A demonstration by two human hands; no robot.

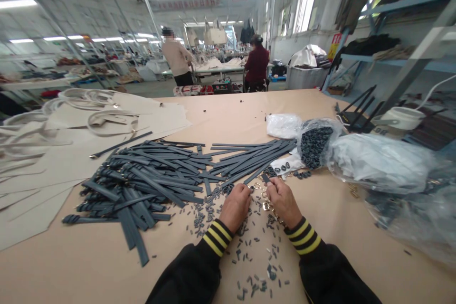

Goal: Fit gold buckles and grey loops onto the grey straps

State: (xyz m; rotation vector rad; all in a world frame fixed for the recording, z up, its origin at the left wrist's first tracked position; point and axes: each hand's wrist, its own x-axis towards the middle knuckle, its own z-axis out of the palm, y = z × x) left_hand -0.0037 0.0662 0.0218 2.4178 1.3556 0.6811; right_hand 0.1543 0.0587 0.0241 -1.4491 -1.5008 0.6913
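Note:
My left hand [235, 206] is closed in a pinch over the table, among small dark pieces [200, 218]; what its fingertips hold is hidden. Close beside it, my right hand [284, 202] grips the end of a dark grey strap [265, 178] between thumb and fingers. Gold-coloured metal buckles [266, 206] lie between and under the hands. Beyond the fingertips, a row of flat dark straps [249, 157] fans out. A large heap of similar straps [142, 175], some with metal ends, sits to the left.
Cream bag panels with handles [64, 152] cover the table's left side. On the right are a clear bag of black rings [315, 145], white plastic bags [381, 161] and a white bucket [402, 118]. Two people [176, 57] work farther back. Blue shelves [392, 61] stand at right.

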